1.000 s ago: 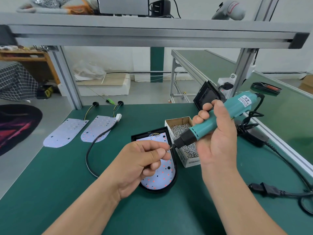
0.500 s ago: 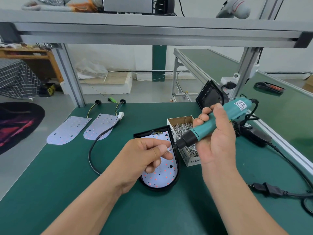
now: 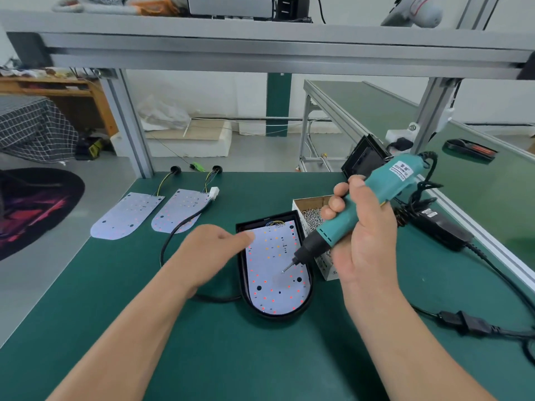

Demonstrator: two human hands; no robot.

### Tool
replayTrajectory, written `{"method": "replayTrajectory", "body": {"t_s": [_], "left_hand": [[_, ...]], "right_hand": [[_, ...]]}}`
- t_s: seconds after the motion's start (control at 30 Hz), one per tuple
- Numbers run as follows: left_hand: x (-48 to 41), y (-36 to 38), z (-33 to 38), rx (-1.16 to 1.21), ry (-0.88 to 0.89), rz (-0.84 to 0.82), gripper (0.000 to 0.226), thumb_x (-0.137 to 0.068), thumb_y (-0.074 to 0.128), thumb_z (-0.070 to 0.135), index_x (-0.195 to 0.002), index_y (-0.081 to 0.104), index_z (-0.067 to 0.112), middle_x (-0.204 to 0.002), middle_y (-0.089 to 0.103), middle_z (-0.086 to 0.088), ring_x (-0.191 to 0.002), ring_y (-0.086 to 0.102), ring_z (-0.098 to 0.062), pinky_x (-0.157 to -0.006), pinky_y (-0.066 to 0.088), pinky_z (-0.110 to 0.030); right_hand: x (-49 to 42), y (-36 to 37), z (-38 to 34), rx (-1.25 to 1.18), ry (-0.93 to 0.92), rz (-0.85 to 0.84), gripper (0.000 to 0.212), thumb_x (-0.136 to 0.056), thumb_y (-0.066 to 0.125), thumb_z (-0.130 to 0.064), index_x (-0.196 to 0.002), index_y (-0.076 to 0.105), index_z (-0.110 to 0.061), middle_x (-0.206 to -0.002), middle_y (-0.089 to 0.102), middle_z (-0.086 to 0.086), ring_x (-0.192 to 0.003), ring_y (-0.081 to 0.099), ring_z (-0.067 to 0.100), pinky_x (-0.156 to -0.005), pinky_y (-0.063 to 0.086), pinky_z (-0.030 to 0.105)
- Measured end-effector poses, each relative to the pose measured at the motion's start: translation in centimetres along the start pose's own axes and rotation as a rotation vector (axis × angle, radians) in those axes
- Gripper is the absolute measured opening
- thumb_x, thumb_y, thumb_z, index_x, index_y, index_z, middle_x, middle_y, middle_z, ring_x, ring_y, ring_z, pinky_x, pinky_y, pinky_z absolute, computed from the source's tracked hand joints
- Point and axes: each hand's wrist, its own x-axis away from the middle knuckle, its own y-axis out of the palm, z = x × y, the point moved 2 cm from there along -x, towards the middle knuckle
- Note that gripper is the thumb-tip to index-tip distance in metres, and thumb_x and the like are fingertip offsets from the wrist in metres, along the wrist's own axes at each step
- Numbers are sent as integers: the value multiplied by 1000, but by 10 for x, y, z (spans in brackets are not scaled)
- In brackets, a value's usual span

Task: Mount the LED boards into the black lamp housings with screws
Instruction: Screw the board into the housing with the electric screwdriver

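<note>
We're mid-fastening, by our read. The LED board (image 3: 272,273) sits inside the black lamp housing (image 3: 276,316), which lies flat on the green table (image 3: 231,357), center-right, just beside the screw box (image 3: 311,217).

The right hand (image 3: 364,235) is wrapped round the teal electric screwdriver (image 3: 373,201), tilted w/ the bit (image 3: 288,267) down at the board's lower-middle area. The tip is at or just above the surface; it's too small and blurred to tell if a screw rides on it.

The left hand (image 3: 214,246) is apart from the tool, at the housing's upper-left corner, holding nothing, one finger stretched onto the board's edge.

Next move, as we judge it:
- Bring the bit upright over a mounting hole and keep the board from sliding w/ the left hand.
- Drive the screw till it seats, no over-torque.
- Watch the tilt: a slanted bit may skate across the LEDs.

Lots left to do. Two spare LED boards (image 3: 124,215) wait at far left w/ wires attached, well apart from the work, and a second housing (image 3: 363,159) leans behind the screw box.
</note>
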Motion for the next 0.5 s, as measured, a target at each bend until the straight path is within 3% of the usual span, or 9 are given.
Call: {"method": "replayTrajectory", "body": {"t_s": [0.13,0.3,0.4,0.5], "left_hand": [[-3,16,-4,-86,-4,-36,71,-72,74,72,-67,21,26,-61,20,7,-54,20,-16,-58,15,-36],[-2,24,-4,-155,-33,-94,62,-65,74,72,-61,41,19,-60,38,4,-56,36,-19,-59,28,-33],[-3,27,-4,-77,-40,-114,85,-57,70,74,-91,70,-3,-78,66,-12,-69,55,-22,-70,44,-36],[-5,29,-6,-34,-15,-122,83,-57,71,71,-102,76,1,-107,77,-18,-82,69,-24,-86,58,-46]], "right_hand": [[2,2,3,44,18,-34,7,-101,62,-12,-100,56,-15,-84,60,6,-62,51,15,-58,47,27],[1,1,4,63,57,-42,7,-100,63,-12,-100,57,-16,-84,61,7,-61,51,15,-56,46,27],[2,3,4,82,70,-79,7,-101,62,-11,-99,59,-17,-83,61,7,-60,51,15,-55,46,27],[4,5,5,107,77,-112,8,-101,61,-10,-98,60,-18,-83,61,7,-59,51,15,-55,45,26]]}}
